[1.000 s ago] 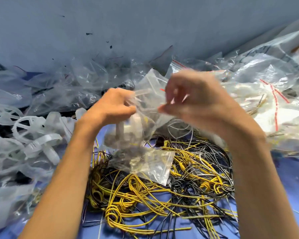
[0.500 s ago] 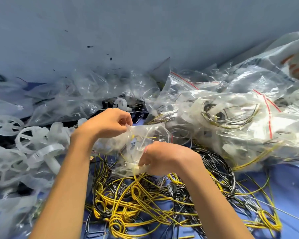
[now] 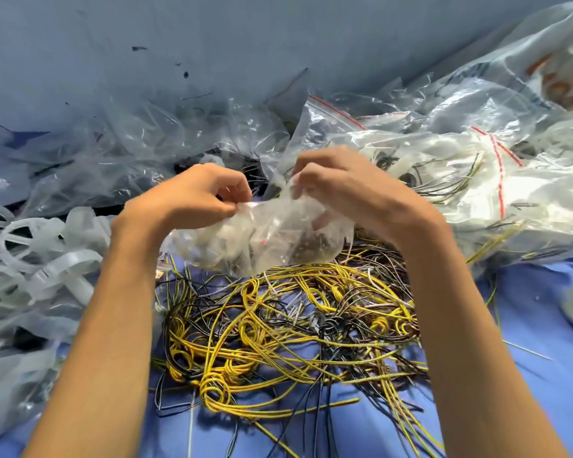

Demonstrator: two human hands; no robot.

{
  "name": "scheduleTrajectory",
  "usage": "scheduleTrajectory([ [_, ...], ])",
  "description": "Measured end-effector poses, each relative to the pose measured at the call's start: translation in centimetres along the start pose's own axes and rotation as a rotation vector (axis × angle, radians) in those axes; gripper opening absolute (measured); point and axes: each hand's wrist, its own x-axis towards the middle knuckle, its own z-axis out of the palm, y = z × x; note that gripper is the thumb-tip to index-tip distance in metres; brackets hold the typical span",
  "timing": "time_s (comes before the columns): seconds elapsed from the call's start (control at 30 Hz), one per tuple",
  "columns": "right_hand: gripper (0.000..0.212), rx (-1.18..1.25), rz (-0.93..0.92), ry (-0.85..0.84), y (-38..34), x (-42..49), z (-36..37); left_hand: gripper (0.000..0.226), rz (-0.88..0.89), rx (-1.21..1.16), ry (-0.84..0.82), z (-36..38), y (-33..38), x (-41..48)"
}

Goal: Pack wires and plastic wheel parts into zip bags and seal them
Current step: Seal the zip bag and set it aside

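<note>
Up from the wires (image 3: 278,325) comes my right hand (image 3: 354,190), joining my left hand (image 3: 192,196): both pinch the mouth of the filled zip bag (image 3: 265,239), held above the pile. Sealing, I judge; next, press along the strip.
</note>
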Motion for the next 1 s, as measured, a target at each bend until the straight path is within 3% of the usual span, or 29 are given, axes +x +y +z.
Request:
scheduleTrajectory([
  [0.1,0.020,0.190,0.046,-0.044,0.7,-0.5,-0.6,0.032,0.041,-0.049,-0.068,0.1,1.6,0.0],
  [0.17,0.014,0.274,0.031,-0.006,1.1,-0.6,-0.8,0.018,0.074,-0.259,-0.015,-0.2,2.9,0.0],
  [0.27,0.020,0.344,-0.006,0.166,1.0,-0.3,-1.0,0.028,0.109,-0.609,-0.030,-1.0,4.8,-0.6],
  [0.37,0.021,0.393,-0.001,0.307,0.4,-0.1,-1.0,0.046,0.233,-0.586,-0.131,-0.4,6.4,-1.4],
  [0.47,0.025,0.495,0.042,0.386,0.4,0.1,-1.2,0.037,0.263,-0.619,-0.024,0.7,7.4,-1.2],
  [0.6,0.057,0.595,0.068,0.168,1.2,-0.8,-2.5,0.025,0.277,-0.717,0.174,1.4,8.0,-0.7],
  [0.7,0.030,0.555,0.010,-0.008,1.5,-1.4,-2.4,0.023,0.266,-0.571,0.273,1.3,8.0,-0.4],
  [0.77,0.013,0.557,-0.002,0.004,1.4,-1.2,-2.2,0.019,0.263,-0.474,0.272,0.8,7.6,-0.4],
  [0.87,0.014,0.441,-0.008,0.105,1.4,-0.8,-2.0,0.022,0.183,-0.222,0.269,-0.5,6.2,-0.9],
  [0.93,0.015,0.333,-0.003,0.158,1.6,-0.5,-1.8,0.016,0.090,0.003,0.135,-1.6,5.1,-1.4],
  [1.0,0.010,0.275,0.032,0.189,1.9,-0.1,-1.4,0.017,-0.048,0.225,-0.134,-2.1,4.5,-2.0],
])
